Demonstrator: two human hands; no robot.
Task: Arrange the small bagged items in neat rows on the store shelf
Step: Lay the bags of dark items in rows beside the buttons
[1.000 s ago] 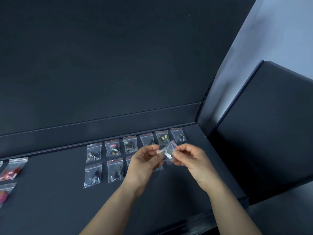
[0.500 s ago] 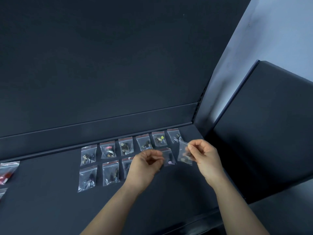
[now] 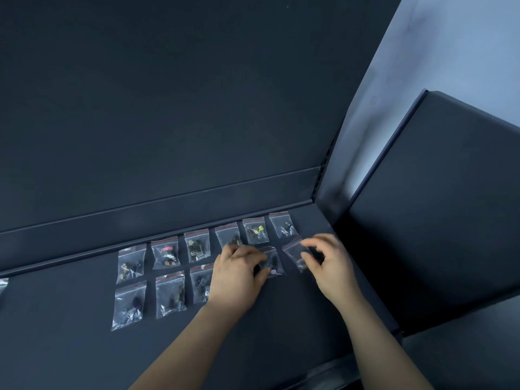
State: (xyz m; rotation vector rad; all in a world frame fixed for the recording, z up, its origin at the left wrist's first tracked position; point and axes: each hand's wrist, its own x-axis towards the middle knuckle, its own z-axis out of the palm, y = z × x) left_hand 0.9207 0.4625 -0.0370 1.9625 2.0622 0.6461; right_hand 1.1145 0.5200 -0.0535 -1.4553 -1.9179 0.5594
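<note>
My left hand (image 3: 239, 274) lies palm down on the shelf (image 3: 84, 347), fingers and thumb pinching a front-row bag (image 3: 272, 263). My right hand (image 3: 329, 263) curls over a tilted bag (image 3: 294, 253) just beside it; blur hides whether it grips, and its contents are unreadable

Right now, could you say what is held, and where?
Right hand pinches the end bag at its right edge; left hand touches the neighbouring bag, grip unclear.

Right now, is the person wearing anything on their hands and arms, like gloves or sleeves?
No. The left hand and right hand are bare, with no gloves, and I see no rings, watch or bracelet. Both forearms are bare too; no sleeve shows anywhere in the picture.
</note>
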